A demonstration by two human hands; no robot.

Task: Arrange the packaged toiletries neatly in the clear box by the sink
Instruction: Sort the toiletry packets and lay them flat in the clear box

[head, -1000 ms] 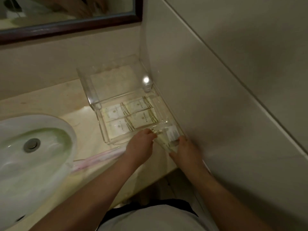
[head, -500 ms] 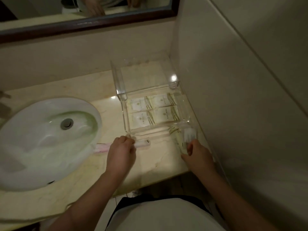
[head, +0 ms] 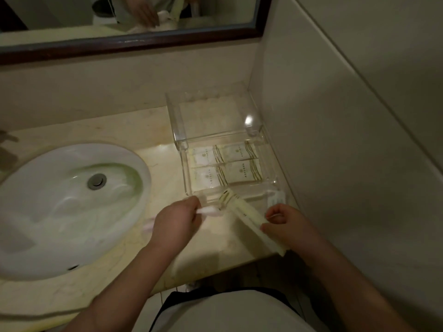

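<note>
The clear box [head: 185, 172] stands in the counter's right corner against the side wall. Two rows of flat white packets with gold stripes [head: 226, 167] lie inside it. My left hand [head: 176, 220] is closed around a pink-and-white packaged item [head: 208, 210] just in front of the box. My right hand [head: 286, 226] pinches a long cream packet with gold stripes [head: 242, 212], which lies diagonally across the counter edge toward the box front. A small clear-wrapped packet [head: 276, 198] lies by the box's front right corner.
A white oval sink [head: 60, 207] with a metal drain fills the counter's left side. A dark-framed mirror [head: 134, 43] hangs above the backsplash. The tiled side wall [head: 347, 140] runs close along the box's right. The counter edge [head: 215, 267] is just before my body.
The view has swung left, so the box sits further right. My left hand took up the pink-and-white item from the counter. My right hand now holds the long cream packet out of the box.
</note>
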